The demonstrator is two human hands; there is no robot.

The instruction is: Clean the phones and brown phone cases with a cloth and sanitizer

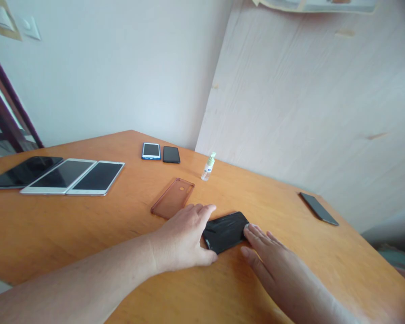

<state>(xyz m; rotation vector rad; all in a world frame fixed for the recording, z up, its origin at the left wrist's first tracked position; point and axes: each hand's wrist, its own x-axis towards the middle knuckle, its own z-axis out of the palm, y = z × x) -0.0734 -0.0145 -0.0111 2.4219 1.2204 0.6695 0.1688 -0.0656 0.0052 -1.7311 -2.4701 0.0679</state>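
Black and glossy, the rectangular phone [227, 231] lies on the orange-brown wooden worktop [270, 200]. The bare left hand [186, 236] spreads around its left end, grip uncertain; the right hand [272, 254], unclenched, touches its right end. Steady bracing and light pressure seem best. The right hand's underside is hidden; screen streaks may be reflections.

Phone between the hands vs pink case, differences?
The phone is black and streaked; the case is pinkish. The phone lies between the left hand and right hand; the case, beyond the left hand. The case shows a round hole; the phone shows none. Both lie on the table.
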